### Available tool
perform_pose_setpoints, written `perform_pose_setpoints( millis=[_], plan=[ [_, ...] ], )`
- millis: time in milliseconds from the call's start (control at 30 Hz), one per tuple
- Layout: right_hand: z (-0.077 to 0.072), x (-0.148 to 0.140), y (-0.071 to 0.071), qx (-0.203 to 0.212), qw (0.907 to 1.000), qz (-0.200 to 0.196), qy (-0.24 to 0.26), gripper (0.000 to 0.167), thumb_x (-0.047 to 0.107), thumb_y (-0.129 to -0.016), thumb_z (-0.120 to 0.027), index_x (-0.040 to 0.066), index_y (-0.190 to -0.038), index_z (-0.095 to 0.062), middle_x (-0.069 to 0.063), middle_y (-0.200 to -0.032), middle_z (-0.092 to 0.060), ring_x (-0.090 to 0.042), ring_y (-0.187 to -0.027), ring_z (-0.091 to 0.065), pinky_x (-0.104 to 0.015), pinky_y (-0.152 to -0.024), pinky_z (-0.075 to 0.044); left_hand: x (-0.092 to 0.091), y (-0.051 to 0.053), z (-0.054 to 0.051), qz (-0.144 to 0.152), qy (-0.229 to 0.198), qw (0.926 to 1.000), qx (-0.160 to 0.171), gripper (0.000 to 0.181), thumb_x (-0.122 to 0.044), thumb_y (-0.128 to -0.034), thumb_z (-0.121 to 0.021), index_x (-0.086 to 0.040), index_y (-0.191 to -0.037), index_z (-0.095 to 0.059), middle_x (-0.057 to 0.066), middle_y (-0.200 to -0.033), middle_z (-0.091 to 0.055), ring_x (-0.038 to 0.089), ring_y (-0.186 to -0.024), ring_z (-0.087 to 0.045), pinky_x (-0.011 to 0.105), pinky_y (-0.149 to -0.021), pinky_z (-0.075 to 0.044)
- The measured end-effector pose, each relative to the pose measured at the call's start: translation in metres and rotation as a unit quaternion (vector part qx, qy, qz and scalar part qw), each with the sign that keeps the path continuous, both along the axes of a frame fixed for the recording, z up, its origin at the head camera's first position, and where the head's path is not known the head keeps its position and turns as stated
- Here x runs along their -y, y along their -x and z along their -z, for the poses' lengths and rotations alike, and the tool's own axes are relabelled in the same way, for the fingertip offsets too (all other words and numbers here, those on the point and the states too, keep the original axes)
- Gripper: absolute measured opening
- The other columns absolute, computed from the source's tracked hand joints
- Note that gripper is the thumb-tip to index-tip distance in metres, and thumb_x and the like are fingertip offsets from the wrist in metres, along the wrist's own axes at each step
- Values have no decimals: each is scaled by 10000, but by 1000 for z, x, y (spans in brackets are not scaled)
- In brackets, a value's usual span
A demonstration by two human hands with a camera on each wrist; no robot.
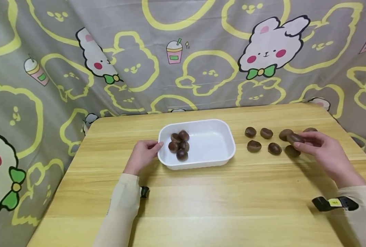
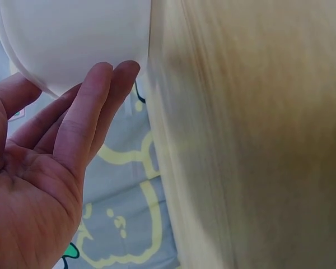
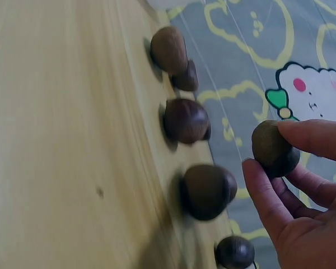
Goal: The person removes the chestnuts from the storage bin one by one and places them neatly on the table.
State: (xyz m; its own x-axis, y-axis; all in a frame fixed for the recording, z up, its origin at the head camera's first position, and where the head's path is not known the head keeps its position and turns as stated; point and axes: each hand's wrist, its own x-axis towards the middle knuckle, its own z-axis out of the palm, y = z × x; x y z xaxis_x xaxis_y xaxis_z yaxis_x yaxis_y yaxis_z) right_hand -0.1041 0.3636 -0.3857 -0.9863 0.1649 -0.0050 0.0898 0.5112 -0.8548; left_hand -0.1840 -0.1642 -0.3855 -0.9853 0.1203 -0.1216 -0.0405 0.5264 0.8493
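A white plastic tray (image 1: 205, 161) stands on the table with several brown chestnuts (image 1: 182, 154) grouped at its left end. My left hand (image 1: 142, 155) holds the tray's left end, its thumb at the rim and its fingers (image 2: 81, 123) against the outer wall. Over at the right, my right hand (image 1: 325, 154) pinches one chestnut (image 3: 271, 147) between thumb and fingertips, lifted off the tabletop. Several more chestnuts (image 1: 274, 148) lie loose on the wood between the tray and my right hand; one is partly hidden behind that hand's fingers.
The light wooden table (image 1: 220, 209) runs back to a grey curtain (image 1: 201, 31) with yellow outlines and cartoon animals. The curtain also hangs along the left and right sides. Dark straps with small devices (image 1: 334, 203) sit at both wrists.
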Motion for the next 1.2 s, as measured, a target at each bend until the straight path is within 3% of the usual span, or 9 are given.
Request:
perform_pose_setpoints(
  millis=[167, 367, 567, 700, 967, 1133, 1200],
  plan=[
    [7, -13, -6, 34, 9996, 181, -209, 302, 290, -917, -723, 173, -1159, -584, 288, -952, -561, 96, -862, -514, -84, -681, -404, 0, 0, 0, 14, 11, 10000, -1, 347, -258, -987, -629, 47, -1141, -693, 197, -1087, -686, 267, -916, -699, 349, -804, -565],
    [19, -29, -12, 253, 9981, 195, -529, 453, 343, -924, -705, 20, -1205, -554, 311, -922, -552, 116, -857, -486, -93, -662, -393, 4, 0, -1, 65, 153, 9998, 65, 367, -292, -986, -628, 28, -1156, -691, 181, -1083, -691, 241, -895, -704, 372, -820, -557],
    [24, -42, -9, 410, 9957, 92, -822, 532, 360, -915, -713, -34, -1232, -550, 291, -908, -559, 110, -832, -477, -117, -645, -398, 6, 0, -2, 107, -14, 9999, -110, 346, -248, -993, -620, 52, -1151, -688, 202, -1087, -686, 267, -905, -705, 358, -799, -569],
    [27, -49, -10, 694, 9920, 197, -1039, 605, 423, -910, -699, -39, -1264, -538, 305, -913, -509, 63, -858, -445, -149, -630, -384, 5, 0, -1, 232, -161, 9994, -177, 344, -212, -993, -620, 91, -1147, -674, 236, -1059, -686, 290, -879, -709, 333, -761, -578],
    [29, -53, -10, 909, 9873, 423, -1234, 657, 466, -912, -675, -54, -1287, -530, 291, -919, -483, -72, -934, -441, -187, -652, -349, 3, 1, 2, 169, -147, 9997, -41, 360, -243, -988, -631, 72, -1157, -677, 211, -1056, -693, 260, -859, -712, 332, -762, -576],
    [28, -52, -9, 943, 9878, 380, -1178, 652, 437, -920, -677, -76, -1290, -517, 248, -942, -500, -17, -904, -431, -183, -650, -347, 3, 2, 1, 181, -105, 9998, 20, 368, -258, -985, -634, 63, -1159, -680, 208, -1064, -692, 256, -872, -710, 337, -770, -575],
    [28, -52, -8, 914, 9892, 365, -1083, 630, 417, -917, -691, -76, -1270, -520, 290, -916, -493, 49, -859, -430, -157, -629, -361, 2, 2, 1, 170, -127, 9998, 39, 359, -255, -983, -637, 59, -1151, -685, 207, -1062, -692, 257, -874, -709, 342, -773, -575]
  ],
)
